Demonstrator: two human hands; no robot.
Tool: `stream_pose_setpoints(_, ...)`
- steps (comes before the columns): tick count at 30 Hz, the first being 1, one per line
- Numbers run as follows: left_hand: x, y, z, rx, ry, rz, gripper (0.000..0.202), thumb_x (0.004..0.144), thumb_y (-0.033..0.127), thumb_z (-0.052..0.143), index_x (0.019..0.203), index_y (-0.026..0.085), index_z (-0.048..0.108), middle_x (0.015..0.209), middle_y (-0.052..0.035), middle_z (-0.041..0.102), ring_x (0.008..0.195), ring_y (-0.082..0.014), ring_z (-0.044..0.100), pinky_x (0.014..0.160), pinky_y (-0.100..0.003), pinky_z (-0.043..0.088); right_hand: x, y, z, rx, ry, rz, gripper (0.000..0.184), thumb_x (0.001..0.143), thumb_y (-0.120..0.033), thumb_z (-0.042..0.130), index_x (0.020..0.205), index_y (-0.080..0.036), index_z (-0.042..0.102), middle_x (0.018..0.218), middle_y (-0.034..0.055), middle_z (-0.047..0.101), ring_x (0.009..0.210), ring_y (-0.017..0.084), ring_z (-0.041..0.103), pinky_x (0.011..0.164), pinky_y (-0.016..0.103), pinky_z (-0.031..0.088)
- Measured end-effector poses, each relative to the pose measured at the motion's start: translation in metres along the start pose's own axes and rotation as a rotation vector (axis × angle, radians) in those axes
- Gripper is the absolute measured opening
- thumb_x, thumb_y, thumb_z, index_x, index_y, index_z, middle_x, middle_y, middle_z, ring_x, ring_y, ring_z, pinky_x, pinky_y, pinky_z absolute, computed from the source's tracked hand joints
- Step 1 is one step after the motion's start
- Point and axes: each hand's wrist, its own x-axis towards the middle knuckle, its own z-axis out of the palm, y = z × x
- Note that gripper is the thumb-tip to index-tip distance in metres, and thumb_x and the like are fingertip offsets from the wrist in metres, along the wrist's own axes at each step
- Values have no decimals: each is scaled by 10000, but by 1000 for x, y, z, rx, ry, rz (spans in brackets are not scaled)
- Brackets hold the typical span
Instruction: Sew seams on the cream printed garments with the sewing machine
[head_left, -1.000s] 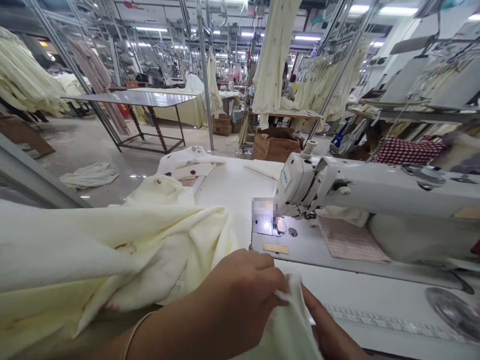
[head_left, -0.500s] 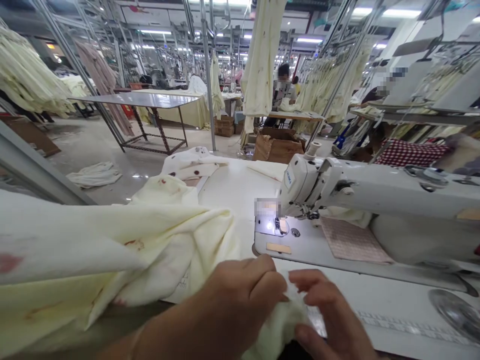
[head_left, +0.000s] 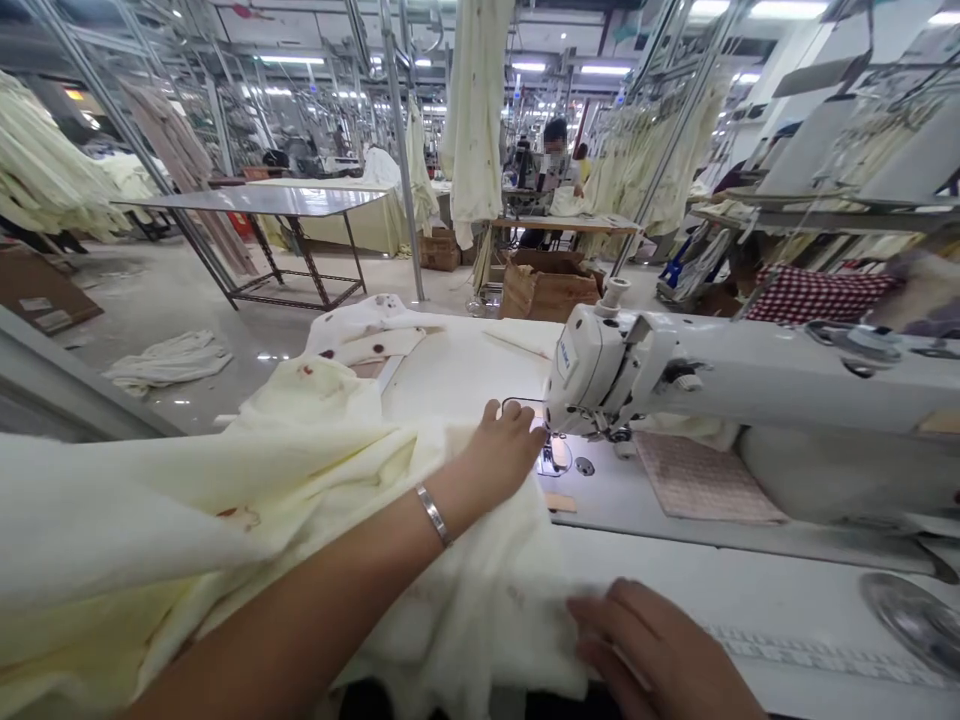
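Head camera at a garment factory sewing station: at bottom right, the right hand (head_left: 652,650) lies on a cream cloth (head_left: 465,600) marked with reddish-brown stains, its fingers (head_left: 600,620) together and resting flat on the fabric, gripping nothing. The left hand (head_left: 502,450), a metal bracelet (head_left: 433,515) on its wrist, reaches across the same cloth, its fingers slightly apart and spread flat, their tips just beside the presser foot (head_left: 555,455). The cloth spreads over the front of the white desk (head_left: 465,370) and runs off the lower left of the frame, its edge ending just short of the needle plate. A measuring strip (head_left: 817,650) runs along the desk at lower right, near a round metal disc (head_left: 907,620). A white industrial sewing machine (head_left: 600,370) stands at right, a pinkish mat (head_left: 705,480) beneath its arm. A stained cream garment (head_left: 367,330) lies at the desk's far end. Beyond, at upper left, stands a metal-topped table (head_left: 247,200), with a white cloth (head_left: 169,360) on the floor. At top center, a co-worker (head_left: 559,165) sits behind a cardboard box (head_left: 547,290), among hanging cream garments (head_left: 472,110).
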Motion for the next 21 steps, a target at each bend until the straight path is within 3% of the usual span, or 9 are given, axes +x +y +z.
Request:
stream_pose_setpoints(3, -7, 6, 0, -37, 47, -116, 116, 817, 107, 493, 923, 140, 529, 953, -102, 530, 906, -263, 474, 738, -389, 390, 35, 10, 7, -142, 66, -101, 252, 861, -120, 407, 1048, -188, 563, 701, 23, 567, 601, 160, 513, 527, 265, 356)
stream_pose_setpoints(8, -19, 11, 11, -110, 50, -156, 94, 852, 83, 457, 868, 163, 504, 848, -43, 551, 775, -188, 501, 694, -308, 414, 71, 36, 24, -209, 100, -230, 218, 828, -94, 425, 785, -181, 620, 634, 14, 546, 587, 149, 456, 559, 283, 283)
stream_pose_setpoints(11, -24, 10, 17, -135, 23, -121, 98, 883, 121, 439, 854, 171, 519, 829, -30, 567, 773, -178, 522, 722, -310, 426, 72, 51, 23, -214, 98, -259, 233, 840, -93, 420, 741, -173, 614, 619, 13, 529, 594, 148, 432, 562, 288, 253)
stream_pose_setpoints(13, -27, 12, 14, -140, 9, -91, 123, 900, 151, 430, 856, 172, 543, 862, -31, 587, 824, -178, 539, 830, -342, 414, 68, 55, 22, -207, 73, -265, 241, 850, -96, 412, 736, -173, 611, 619, 13, 525, 583, 148, 410, 554, 290, 238)
stream_pose_setpoints(16, -38, 26, 7, -135, 8, -87, 153, 900, 173, 428, 870, 166, 577, 986, -52, 601, 965, -201, 539, 1028, -454, 260, 60, 54, 21, -182, 56, -236, 239, 859, -98, 408, 743, -172, 603, 634, 19, 528, 584, 153, 384, 556, 292, 231)
stream_pose_setpoints(18, -51, 42, 7, -121, 25, -104, 179, 897, 179, 418, 967, 148, 580, 1116, -91, 573, 1083, -235, 500, 1062, -484, 195, 53, 49, 21, -157, 57, -218, 232, 863, -104, 407, 739, -170, 592, 656, 26, 536, 607, 157, 387, 569, 295, 236)
stream_pose_setpoints(21, -70, 60, 10, -128, 50, -100, 305, 918, 218, 378, 1192, 137, 485, 1308, -126, 461, 1243, -260, 378, 1073, -466, 200, 42, 43, 22, -109, 44, -215, 244, 868, -125, 402, 690, -172, 562, 651, 27, 522, 625, 158, 393, 584, 299, 243)
